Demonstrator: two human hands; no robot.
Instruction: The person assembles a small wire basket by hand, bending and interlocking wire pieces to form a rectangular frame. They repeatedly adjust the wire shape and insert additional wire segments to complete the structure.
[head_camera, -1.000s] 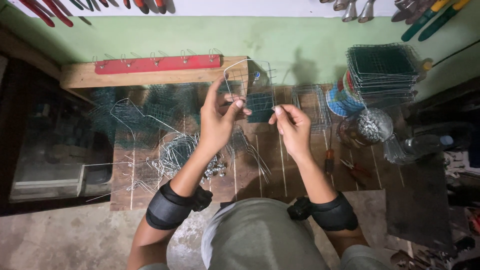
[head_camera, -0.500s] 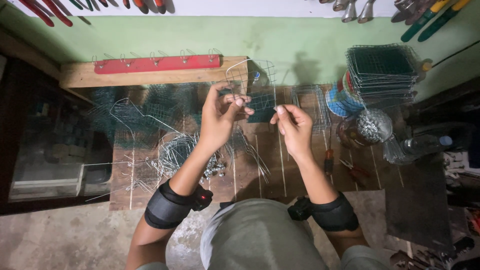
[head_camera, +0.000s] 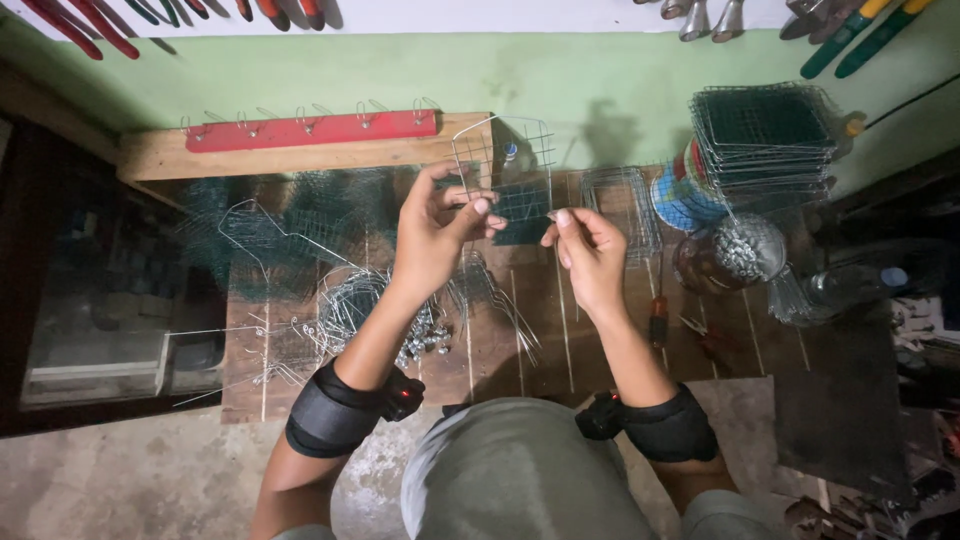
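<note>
Wire-grid panel (head_camera: 505, 165), silvery and rectangular, is pinched upright by the left hand (head_camera: 435, 235); beside it, right hand (head_camera: 590, 250) is closed, apparently on thin wire. Fastening is judged underway; steady threading is called for.

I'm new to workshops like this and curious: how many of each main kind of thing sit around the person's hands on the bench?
Wire mesh panel held in the left hand, right hand beside it: 1
Stack of mesh panels: 1
Red hook rail: 1
Jar of small metal parts: 1
Total: 4
</note>
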